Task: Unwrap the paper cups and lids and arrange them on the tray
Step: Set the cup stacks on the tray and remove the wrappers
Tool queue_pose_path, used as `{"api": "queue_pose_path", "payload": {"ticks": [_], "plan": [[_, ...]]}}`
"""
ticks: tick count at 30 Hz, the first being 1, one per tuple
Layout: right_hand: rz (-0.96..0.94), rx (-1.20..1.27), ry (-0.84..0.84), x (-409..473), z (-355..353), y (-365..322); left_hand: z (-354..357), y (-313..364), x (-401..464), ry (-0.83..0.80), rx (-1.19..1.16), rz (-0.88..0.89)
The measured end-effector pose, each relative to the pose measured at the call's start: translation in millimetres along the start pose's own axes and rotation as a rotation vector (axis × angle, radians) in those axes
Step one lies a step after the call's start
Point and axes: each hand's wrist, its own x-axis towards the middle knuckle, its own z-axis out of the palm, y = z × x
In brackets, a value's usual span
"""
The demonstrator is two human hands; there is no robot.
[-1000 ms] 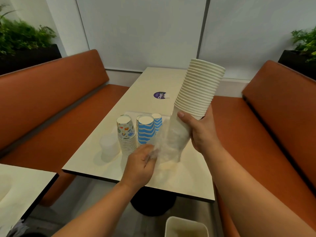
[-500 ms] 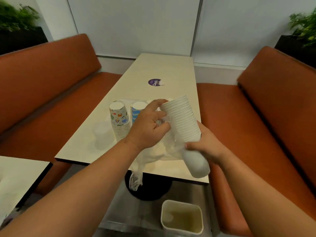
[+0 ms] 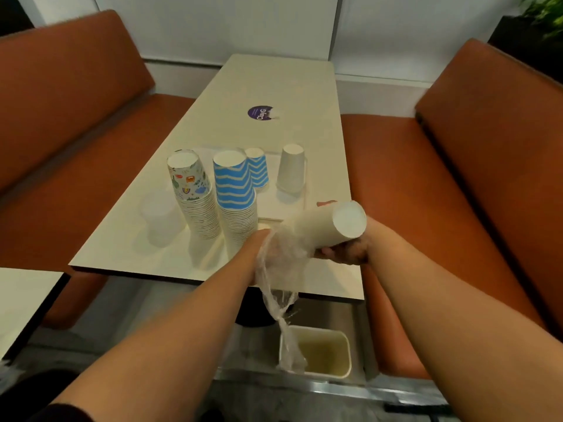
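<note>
My right hand (image 3: 344, 252) grips a stack of plain white cups (image 3: 329, 226) held sideways, its closed end toward me. Clear plastic wrap (image 3: 278, 275) trails from the stack's open end and hangs below the table edge. My left hand (image 3: 259, 242) holds the wrap at the stack's open end; its fingers are hidden behind the plastic. On the table stand a patterned cup stack (image 3: 193, 193), a tall blue-striped stack (image 3: 236, 193), one small blue-striped cup (image 3: 257, 167) and one white cup (image 3: 291, 169), all upside down. The last two stand on the pale tray (image 3: 274, 208).
A stack of clear lids (image 3: 160, 219) stands left of the patterned cups. A purple sticker (image 3: 260, 112) marks the table's far half. A white bin (image 3: 323, 351) sits on the floor below the wrap. Orange benches flank the table.
The white stack was raised upright, then lowered and turned sideways. The wrap has slid further off and now hangs lower, over the bin. The camera tilted down.
</note>
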Motion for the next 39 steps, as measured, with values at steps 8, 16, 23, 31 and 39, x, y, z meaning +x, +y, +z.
{"api": "queue_pose_path", "payload": {"ticks": [8,16,23,31,39], "plan": [[0.029,-0.028,0.103,57,24,-34,-4,-10,19,-0.054,0.525,0.228],[0.067,-0.054,0.127,61,28,-32,-9,-2,15,-0.029,0.69,0.26],[0.049,-0.409,0.377,60,2,-11,-27,0,-7,-0.026,0.757,0.357],[-0.009,-0.848,-0.279,46,-1,46,-79,2,-46,-0.056,0.821,0.396],[-0.64,-1.014,-0.247,66,113,98,-190,24,-119,0.015,0.36,0.276]]}}
